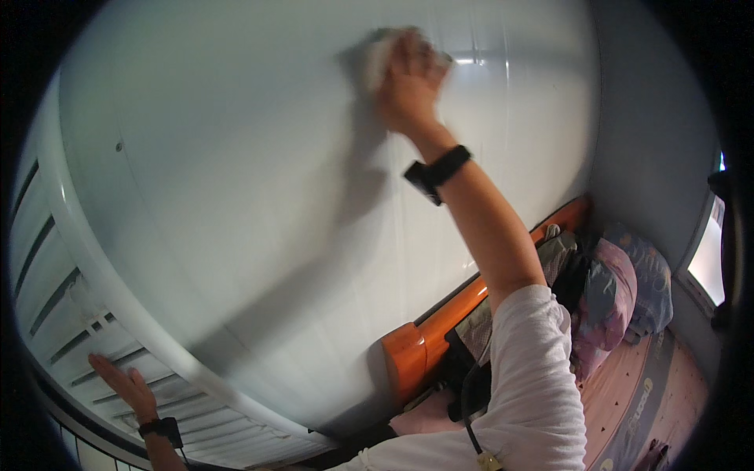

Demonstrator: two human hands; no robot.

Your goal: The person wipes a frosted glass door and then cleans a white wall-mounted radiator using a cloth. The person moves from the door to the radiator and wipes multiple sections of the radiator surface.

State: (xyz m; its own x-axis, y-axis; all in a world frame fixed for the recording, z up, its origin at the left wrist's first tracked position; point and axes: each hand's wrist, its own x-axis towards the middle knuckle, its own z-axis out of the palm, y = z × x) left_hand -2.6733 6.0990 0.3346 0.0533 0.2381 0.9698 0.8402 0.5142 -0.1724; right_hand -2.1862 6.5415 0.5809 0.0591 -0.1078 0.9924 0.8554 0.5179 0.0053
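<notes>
My right hand (412, 82), blurred, is raised high against the pale wall panel (283, 159), pressing a whitish cloth (380, 62) to its surface. Only the cloth's edge shows beside the fingers. A black band with a small device (439, 171) circles the right wrist. Low at the left, my left hand (126, 385) lies with its fingers apart on or close to a white slatted panel (194, 418); whether it touches is not certain. It holds nothing visible and also wears a black wristband (160, 431).
A white curved rail (147, 329) divides the slatted panel from the wall. An orange headboard (406, 353) runs along the wall's foot. Bags and patterned bedding (609, 294) are piled on a pink and grey mattress (624, 406). At the far right is a bright window (707, 259).
</notes>
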